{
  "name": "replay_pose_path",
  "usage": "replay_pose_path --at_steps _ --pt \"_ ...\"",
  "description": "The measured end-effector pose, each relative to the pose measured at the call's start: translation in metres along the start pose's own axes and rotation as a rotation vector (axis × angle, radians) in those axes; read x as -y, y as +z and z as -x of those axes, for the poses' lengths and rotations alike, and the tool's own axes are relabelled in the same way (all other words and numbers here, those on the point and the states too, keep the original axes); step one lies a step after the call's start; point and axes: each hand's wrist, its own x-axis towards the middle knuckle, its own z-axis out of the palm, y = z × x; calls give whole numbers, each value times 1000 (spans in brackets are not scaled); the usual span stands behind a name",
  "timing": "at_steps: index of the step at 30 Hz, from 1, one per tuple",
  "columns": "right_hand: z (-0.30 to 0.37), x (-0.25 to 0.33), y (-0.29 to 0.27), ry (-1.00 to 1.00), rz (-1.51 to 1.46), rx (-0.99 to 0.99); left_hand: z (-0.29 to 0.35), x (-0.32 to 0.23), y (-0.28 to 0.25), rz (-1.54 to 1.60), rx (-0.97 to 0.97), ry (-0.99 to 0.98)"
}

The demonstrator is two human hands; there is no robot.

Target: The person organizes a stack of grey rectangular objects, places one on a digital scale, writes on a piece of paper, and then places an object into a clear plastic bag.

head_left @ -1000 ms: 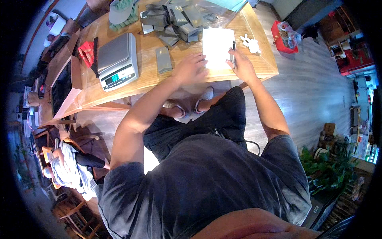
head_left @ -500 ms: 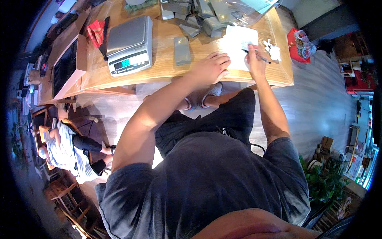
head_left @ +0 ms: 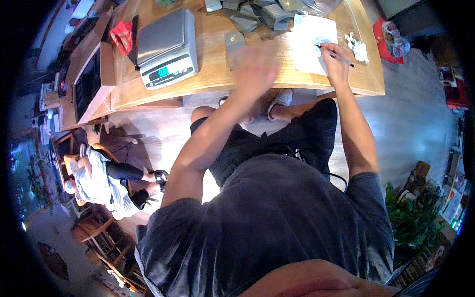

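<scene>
Currently I'm seeing the right hand (head_left: 336, 55) pinching a slim dark pen (head_left: 346, 61) over a white paper sheet (head_left: 308, 37) | left hand (head_left: 256, 68), nearer, showing blurred across a flat grey rectangular packet (head_left: 234, 42), long axis pointing away; grasp unclear | grey packet heap (head_left: 274, 16) lying beyond, white steel-topped scale (head_left: 166, 47) sitting left

Left hand (head_left: 256, 65) motion-blurred at upper centre, grey packet (head_left: 234, 41) partly hidden behind it, pile of grey packets (head_left: 274, 16) cropped by top edge, white paper (head_left: 306, 33) at upper right partly covered by right hand (head_left: 336, 59)
</scene>
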Motion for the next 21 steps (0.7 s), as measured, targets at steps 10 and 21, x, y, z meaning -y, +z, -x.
replay_pose_path --at_steps 10,21 --pt "-3 -5 2 -43 12 27 20 32 -23 151 -55 -551" --pt "0 2 2 -56 28 28 54 -3 -36 206 -391 -225"
